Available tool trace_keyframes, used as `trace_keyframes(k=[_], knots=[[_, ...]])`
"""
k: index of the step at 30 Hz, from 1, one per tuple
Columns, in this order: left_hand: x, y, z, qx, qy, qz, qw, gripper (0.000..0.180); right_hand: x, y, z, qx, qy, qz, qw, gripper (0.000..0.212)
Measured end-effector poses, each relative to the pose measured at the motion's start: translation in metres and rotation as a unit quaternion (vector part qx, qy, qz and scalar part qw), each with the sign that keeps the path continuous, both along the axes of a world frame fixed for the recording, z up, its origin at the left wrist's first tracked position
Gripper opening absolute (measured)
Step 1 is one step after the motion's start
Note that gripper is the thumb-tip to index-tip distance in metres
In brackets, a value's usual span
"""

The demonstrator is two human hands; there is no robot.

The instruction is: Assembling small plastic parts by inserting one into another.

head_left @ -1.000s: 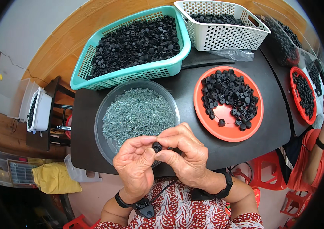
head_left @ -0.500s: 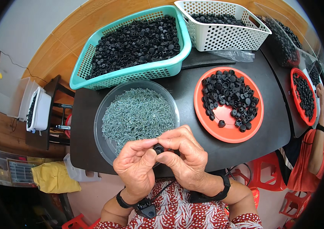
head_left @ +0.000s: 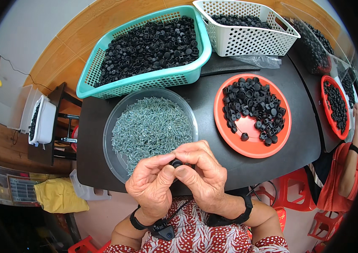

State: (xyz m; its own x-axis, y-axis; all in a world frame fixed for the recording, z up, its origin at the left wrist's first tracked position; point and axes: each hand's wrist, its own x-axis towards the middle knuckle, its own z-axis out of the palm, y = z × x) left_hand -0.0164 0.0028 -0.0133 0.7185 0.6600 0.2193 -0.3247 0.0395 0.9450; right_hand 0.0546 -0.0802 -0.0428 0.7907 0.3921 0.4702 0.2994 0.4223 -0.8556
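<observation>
Black table (head_left: 212, 105), both hands' fingers still pinching small black cap (head_left: 176, 162), screw dish (head_left: 120, 122) unmoved behind.

co-worker's arm (head_left: 349, 168) moved in.

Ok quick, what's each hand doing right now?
Left hand: closed, fingertips pinching the small black cap.
Right hand: closed, fingertips pinching the same small black cap from the other side.
</observation>
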Motion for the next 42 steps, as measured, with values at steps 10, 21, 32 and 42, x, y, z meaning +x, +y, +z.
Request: trace_keyframes(k=[10, 21, 32, 42], knots=[[-0.001, -0.003, 0.002, -0.026, 0.002, -0.010, 1.000, 0.020, 0.000, -0.003, -0.003, 0.019, 0.046, 0.021, 0.999, 0.020], [-0.003, -0.006, 0.005, 0.023, 0.040, -0.014, 0.999, 0.025, 0.001, -0.005, -0.007, 0.064, 0.103, 0.048, 0.991, 0.017], [0.003, 0.000, 0.013, 0.253, 0.061, -0.023, 0.965, 0.027, 0.011, -0.015, -0.007, 0.185, 0.258, 0.215, 0.924, 0.018], [0.009, 0.002, 0.015, 0.313, 0.057, -0.008, 0.948, 0.031, 0.010, -0.018, -0.006, 0.195, 0.307, 0.235, 0.901, 0.019]])
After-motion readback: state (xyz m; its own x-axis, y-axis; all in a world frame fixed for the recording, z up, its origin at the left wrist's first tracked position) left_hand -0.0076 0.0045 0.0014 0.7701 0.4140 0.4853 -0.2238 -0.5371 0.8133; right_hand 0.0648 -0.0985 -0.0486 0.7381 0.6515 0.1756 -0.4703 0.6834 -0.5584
